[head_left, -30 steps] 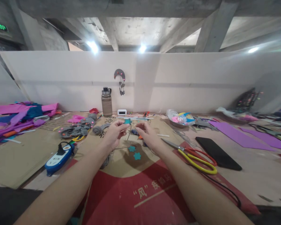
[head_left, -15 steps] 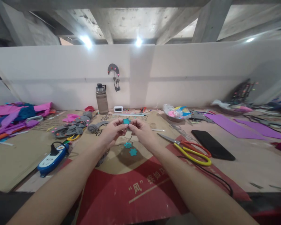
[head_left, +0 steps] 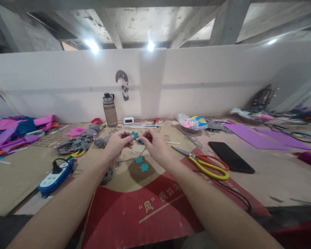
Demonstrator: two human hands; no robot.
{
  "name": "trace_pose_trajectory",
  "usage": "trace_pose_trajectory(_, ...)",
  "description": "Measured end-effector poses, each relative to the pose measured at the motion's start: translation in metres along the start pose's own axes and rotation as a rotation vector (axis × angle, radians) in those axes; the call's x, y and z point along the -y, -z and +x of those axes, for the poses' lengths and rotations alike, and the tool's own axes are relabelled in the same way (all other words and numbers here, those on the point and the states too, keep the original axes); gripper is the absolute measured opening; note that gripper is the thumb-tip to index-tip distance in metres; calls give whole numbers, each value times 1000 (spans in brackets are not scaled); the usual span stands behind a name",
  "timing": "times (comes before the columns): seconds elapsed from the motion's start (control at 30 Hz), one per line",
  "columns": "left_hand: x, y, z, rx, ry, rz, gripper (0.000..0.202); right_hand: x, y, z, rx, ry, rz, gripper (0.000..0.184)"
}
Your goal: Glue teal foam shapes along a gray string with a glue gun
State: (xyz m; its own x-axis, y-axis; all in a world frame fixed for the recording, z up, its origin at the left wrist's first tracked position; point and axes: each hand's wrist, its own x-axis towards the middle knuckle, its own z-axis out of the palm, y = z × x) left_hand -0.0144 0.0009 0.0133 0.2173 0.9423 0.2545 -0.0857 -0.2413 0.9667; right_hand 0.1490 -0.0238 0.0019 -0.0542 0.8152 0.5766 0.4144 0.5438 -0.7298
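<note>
Teal flower [head_left: 134, 135], head view: in the left hand [head_left: 118, 145], raised above the desk [head_left: 264, 183], over the cardboard [head_left: 124, 182].
Loose flowers [head_left: 144, 167]: 2, on the cardboard, nearer the desk's front edge.
Flower work: seemingly pairing the held piece with the grey strand [head_left: 142, 151]; next move probably calls for a steady left pinch, precise right fingertips.
Left fingers: clamped on the flower.
Right hand [head_left: 156, 146]: tips bunched beside it; cannot tell whether they clamp the strand.
Forearms: reaching in from the front edge, converging, hands just apart.
</note>
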Motion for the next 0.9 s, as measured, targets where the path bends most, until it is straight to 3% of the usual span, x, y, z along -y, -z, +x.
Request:
trace_pose_trajectory(0.27, -1, -7, -5, -10, 5, 29, 30, -1, -2, 2, -4, -77, 20, 12)
trace_pose_trajectory(0.6, -3, -7, -5, -47, -12, 26, 31, 1, -2, 0, -7, 17, 13, 7)
trace_pose_trajectory(0.9, 5, -11, -7, 23, 8, 21, 32, 5, 3, -2, -91, 72, -118, 15)
